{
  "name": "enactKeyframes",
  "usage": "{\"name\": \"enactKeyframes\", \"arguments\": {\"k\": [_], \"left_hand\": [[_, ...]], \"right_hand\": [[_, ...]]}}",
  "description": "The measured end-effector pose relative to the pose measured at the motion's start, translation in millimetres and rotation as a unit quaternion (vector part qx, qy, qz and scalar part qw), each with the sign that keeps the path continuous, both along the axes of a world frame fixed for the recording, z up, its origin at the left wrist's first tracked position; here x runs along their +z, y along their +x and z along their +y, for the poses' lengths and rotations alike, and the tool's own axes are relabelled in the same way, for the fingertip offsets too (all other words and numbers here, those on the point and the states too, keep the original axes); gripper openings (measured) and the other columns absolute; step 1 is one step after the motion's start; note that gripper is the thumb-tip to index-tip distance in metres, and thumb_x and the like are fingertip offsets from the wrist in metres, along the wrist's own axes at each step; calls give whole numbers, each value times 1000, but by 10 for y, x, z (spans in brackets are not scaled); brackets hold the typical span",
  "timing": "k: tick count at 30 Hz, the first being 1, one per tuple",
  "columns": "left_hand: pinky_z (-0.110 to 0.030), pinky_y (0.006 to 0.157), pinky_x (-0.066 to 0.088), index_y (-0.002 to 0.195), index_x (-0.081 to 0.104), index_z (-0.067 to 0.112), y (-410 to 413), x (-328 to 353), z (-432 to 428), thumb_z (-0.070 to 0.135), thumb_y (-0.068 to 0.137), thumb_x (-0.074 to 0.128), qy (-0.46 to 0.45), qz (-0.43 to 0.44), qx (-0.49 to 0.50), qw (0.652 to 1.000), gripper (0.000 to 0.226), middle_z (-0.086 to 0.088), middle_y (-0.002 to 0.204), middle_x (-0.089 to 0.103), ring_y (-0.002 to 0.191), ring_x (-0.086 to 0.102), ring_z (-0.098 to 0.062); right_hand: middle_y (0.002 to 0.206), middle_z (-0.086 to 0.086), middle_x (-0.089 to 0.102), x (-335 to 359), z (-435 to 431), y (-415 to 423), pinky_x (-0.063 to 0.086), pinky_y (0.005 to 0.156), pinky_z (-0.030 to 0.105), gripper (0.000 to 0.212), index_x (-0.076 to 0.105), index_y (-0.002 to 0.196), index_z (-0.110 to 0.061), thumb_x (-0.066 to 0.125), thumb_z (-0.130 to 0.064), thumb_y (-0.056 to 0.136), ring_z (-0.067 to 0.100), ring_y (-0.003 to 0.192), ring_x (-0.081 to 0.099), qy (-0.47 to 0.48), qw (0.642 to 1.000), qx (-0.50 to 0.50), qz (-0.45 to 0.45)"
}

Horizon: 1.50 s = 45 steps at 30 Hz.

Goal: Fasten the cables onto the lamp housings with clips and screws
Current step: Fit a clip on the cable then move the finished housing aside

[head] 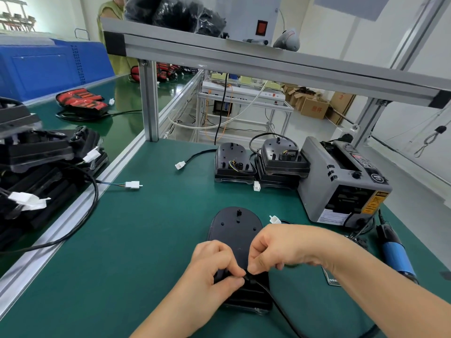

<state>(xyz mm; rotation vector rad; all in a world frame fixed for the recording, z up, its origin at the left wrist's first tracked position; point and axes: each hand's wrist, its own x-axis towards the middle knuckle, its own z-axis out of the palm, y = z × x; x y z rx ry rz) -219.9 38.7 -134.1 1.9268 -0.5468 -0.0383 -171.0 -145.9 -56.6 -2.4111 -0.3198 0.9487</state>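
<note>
Nearest, left hand (212, 272): pinching the black cable (278, 308) between thumb and curled forefinger, at the near end of the lamp housing (235, 231)
Right hand (280, 247): meeting the left; thumb and forefinger gripping the same cable just beside it; other fingers curling under
Lamp housing: lying flat, back up, on the green table (146, 240) beneath both hands; cable trailing off toward the near right edge
White connector (275, 219): lying just right of the housing
Screwdriver (396, 254): blue-bodied, lying at the right, apart from both hands
Grey machine (346, 184): sitting beyond the screwdriver; yellow warning label (373, 203) carrying print too small to read
Rear housings (233, 163): sitting side by side left of the machine; coloured wires showing
Cardboard boxes (314, 108): standing on the far floor; red characters showing, too blurred to read
</note>
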Motion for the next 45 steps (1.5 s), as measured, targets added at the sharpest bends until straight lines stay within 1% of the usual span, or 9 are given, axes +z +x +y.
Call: {"name": "enactKeyframes", "arguments": {"k": [6, 16, 19, 21, 24, 26, 34, 40, 45], "left_hand": [[-7, 85, 31, 77, 61, 38, 8, -45, 41, 14, 85, 67, -2, -6, -18, 1000, 26, 23, 101, 50, 114, 38, -5], [-8, 87, 31, 79, 65, 35, 30, -94, 57, 15, 83, 70, -3, -21, -11, 1000, 21, 20, 102, 55, 112, 44, -7], [-8, 85, 32, 80, 66, 34, 9, -122, 46, 14, 82, 71, -13, -32, 2, 999, 21, 19, 102, 55, 112, 44, -8], [-7, 85, 32, 80, 65, 35, -12, -150, 26, 14, 81, 71, -21, -48, 20, 998, 23, 19, 102, 55, 112, 45, -8], [-8, 88, 30, 83, 61, 36, -37, -194, 0, 17, 81, 69, -19, -82, 39, 996, 20, 19, 102, 54, 111, 45, -9], [-9, 89, 30, 85, 60, 35, -44, -208, -12, 23, 80, 66, -14, -99, 47, 994, 15, 18, 103, 54, 110, 46, -9], [-10, 86, 32, 82, 60, 32, -51, -200, -20, 23, 80, 65, -8, -128, 47, 991, 9, 17, 101, 53, 106, 46, -10], [-19, 92, 32, 81, 59, 33, -46, -210, -31, 23, 81, 65, -10, -133, 53, 990, 12, 17, 96, 54, 104, 47, -8], [-36, 108, 29, 82, 59, 33, -40, -221, -44, 22, 80, 66, -18, -137, 64, 988, 14, 16, 92, 56, 102, 48, -7]], "right_hand": [[69, -8, 57, 39, 52, 140, 44, 62, 16, 10, 65, 75, -26, 69, -28, 84, 3, 62, 49, -30, 998, 26, 55], [63, -12, 57, 26, 42, 114, 46, 58, 14, 15, 64, 70, -27, 71, -29, 83, 0, 59, 52, -26, 999, 2, 45], [68, -11, 58, 25, 53, -17, 47, 58, 15, 14, 62, 73, -25, 69, -27, 84, -1, 57, 53, -31, 999, -12, -17], [72, -14, 58, -17, 55, -167, 46, 63, 17, 9, 64, 77, -26, 66, -30, 85, 2, 64, 55, -55, 991, -15, -122], [92, -14, 60, -150, 49, -415, 37, 77, 17, 15, 65, 96, -30, 53, -38, 91, 4, 89, 54, -106, 942, 33, -317], [103, -13, 59, -236, 28, -521, 33, 84, 17, 22, 63, 106, -32, 45, -39, 96, 6, 98, 51, -87, 923, 43, -373], [73, -15, 61, -324, -38, -553, 37, 63, 11, 5, 70, 77, -25, 65, -25, 78, 6, 66, 56, -40, 879, 89, -466], [97, -10, 62, -318, -66, -458, 26, 77, 9, 33, 68, 102, -23, 41, -40, 90, 7, 91, 51, -21, 896, 94, -434], [88, -10, 62, -342, -61, -510, 31, 75, 8, 25, 69, 94, -21, 49, -35, 87, 5, 82, 54, -14, 894, 77, -441]]}}
